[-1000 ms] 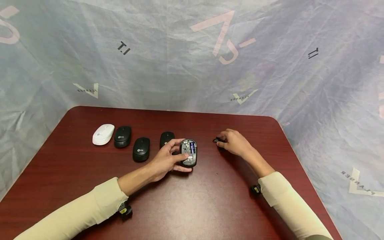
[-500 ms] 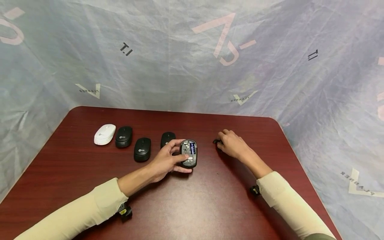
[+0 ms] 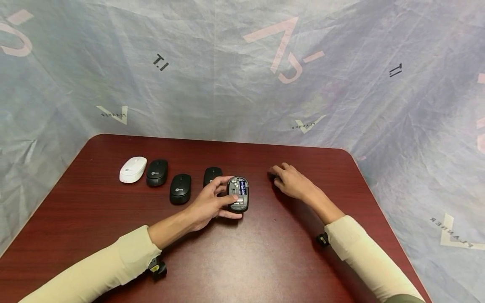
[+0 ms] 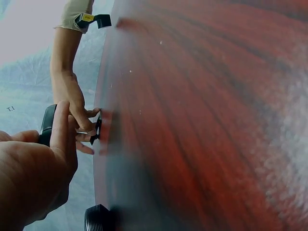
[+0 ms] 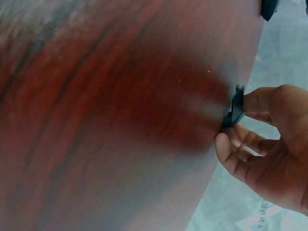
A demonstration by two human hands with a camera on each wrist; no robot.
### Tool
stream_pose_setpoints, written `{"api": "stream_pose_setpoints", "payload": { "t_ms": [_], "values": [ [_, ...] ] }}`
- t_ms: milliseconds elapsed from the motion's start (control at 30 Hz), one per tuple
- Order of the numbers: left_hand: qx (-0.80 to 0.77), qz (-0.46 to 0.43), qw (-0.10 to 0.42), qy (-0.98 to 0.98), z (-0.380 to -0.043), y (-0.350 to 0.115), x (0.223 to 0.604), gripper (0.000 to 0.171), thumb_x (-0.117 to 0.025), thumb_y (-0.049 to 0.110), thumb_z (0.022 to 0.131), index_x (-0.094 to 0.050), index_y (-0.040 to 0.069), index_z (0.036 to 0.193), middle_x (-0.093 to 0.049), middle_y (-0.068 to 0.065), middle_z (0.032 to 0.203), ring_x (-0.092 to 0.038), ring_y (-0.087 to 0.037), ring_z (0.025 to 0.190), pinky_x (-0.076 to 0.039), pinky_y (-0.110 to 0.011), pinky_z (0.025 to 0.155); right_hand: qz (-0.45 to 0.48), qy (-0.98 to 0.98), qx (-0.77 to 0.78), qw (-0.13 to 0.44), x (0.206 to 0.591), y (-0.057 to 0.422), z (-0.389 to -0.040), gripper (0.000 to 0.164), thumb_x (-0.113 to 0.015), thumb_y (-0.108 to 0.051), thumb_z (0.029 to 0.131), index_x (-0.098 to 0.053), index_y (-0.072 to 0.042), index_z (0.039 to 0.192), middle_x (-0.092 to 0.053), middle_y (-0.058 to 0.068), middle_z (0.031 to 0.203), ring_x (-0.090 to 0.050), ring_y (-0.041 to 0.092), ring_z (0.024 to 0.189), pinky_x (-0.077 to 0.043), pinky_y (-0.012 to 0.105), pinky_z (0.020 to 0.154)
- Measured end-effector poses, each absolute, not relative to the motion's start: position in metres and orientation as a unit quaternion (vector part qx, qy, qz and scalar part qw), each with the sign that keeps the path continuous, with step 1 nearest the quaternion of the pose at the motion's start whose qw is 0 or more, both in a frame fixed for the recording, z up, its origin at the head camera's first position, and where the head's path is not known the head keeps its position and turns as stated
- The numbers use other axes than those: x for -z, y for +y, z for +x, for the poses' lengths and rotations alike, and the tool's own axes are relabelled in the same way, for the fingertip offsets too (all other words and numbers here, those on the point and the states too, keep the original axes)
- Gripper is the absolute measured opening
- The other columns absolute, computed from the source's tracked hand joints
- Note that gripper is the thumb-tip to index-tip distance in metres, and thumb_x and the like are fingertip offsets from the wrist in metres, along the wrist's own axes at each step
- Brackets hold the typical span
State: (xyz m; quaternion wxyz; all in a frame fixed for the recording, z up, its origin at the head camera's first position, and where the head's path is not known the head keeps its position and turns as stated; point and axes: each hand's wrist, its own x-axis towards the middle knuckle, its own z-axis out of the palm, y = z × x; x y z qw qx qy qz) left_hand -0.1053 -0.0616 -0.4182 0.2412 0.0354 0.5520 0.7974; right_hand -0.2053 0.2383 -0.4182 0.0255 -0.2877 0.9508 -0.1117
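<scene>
My left hand grips a black computer mouse with its underside facing up. Its battery compartment is uncovered, and a blue battery shows inside; the thumb presses on the underside. To the right, my right hand is low at the tabletop and pinches a thin black battery cover between thumb and fingers. In the head view the fingers mostly hide this cover, while the right wrist view shows it edge-on, close over the table.
On the dark red table, left of the held mouse, lie a white mouse and several black mice, among them one mouse near my left forearm and another partly behind my left fingers. A grey sheet hangs behind.
My right hand has turned slightly and its fingers have shifted over the battery cover, which shows less in the head view. The left hand and its mouse stay nearly still.
</scene>
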Motion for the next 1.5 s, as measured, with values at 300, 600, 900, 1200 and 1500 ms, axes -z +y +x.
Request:
{"api": "stream_pose_setpoints", "payload": {
  "t_ms": [300, 600, 900, 1200, 1500],
  "values": [
    [-0.798, 0.03, 0.237, 0.553, -0.106, -0.063, 0.419, 0.065, -0.062, -0.004, 0.1, -0.036, 0.019, 0.155, -0.038, -0.024, 0.15, -0.072, -0.035, 0.111, -0.065, -0.057, 0.09, -0.264, 0.954, 0.136, 0.048, 0.413, 0.244, -0.206, 0.03, -0.062, -0.017, 0.104, -0.064, -0.005, 0.131, -0.061, 0.017, 0.12, -0.061, 0.031, 0.106, -0.058, 0.048, 0.09],
    [-0.795, 0.031, 0.241, 0.556, -0.106, -0.064, 0.42, 0.066, -0.063, -0.003, 0.1, -0.035, 0.019, 0.155, -0.039, -0.024, 0.149, -0.071, -0.034, 0.11, -0.065, -0.058, 0.09, -0.254, 0.941, 0.218, 0.043, 0.4, 0.241, -0.204, 0.031, -0.064, -0.019, 0.104, -0.067, -0.009, 0.133, -0.063, 0.01, 0.111, -0.062, 0.02, 0.093, -0.056, 0.036, 0.078],
    [-0.791, 0.042, 0.24, 0.562, -0.106, -0.063, 0.424, 0.068, -0.066, -0.002, 0.099, -0.035, 0.019, 0.156, -0.04, -0.026, 0.147, -0.071, -0.034, 0.109, -0.065, -0.059, 0.088, -0.218, 0.897, 0.376, 0.087, 0.391, 0.227, -0.193, 0.032, -0.07, -0.023, 0.101, -0.072, -0.016, 0.132, -0.065, 0.005, 0.11, -0.075, 0.02, 0.084, -0.065, 0.034, 0.074],
    [-0.78, 0.049, 0.241, 0.576, -0.106, -0.063, 0.425, 0.069, -0.07, 0.001, 0.097, -0.038, 0.021, 0.156, -0.041, -0.026, 0.146, -0.073, -0.035, 0.105, -0.066, -0.058, 0.086, -0.232, 0.874, 0.419, 0.082, 0.377, 0.207, -0.177, 0.029, -0.073, -0.025, 0.099, -0.073, -0.028, 0.128, -0.066, 0.0, 0.113, -0.071, 0.016, 0.089, -0.064, 0.033, 0.075],
    [-0.776, 0.055, 0.252, 0.576, -0.106, -0.062, 0.425, 0.069, -0.072, 0.005, 0.097, -0.039, 0.024, 0.155, -0.039, -0.025, 0.151, -0.073, -0.035, 0.106, -0.066, -0.057, 0.088, -0.262, 0.864, 0.427, 0.052, 0.372, 0.187, -0.164, 0.029, -0.072, -0.026, 0.099, -0.074, -0.03, 0.128, -0.066, -0.002, 0.111, -0.069, 0.017, 0.089, -0.062, 0.032, 0.073]
  ]
}}
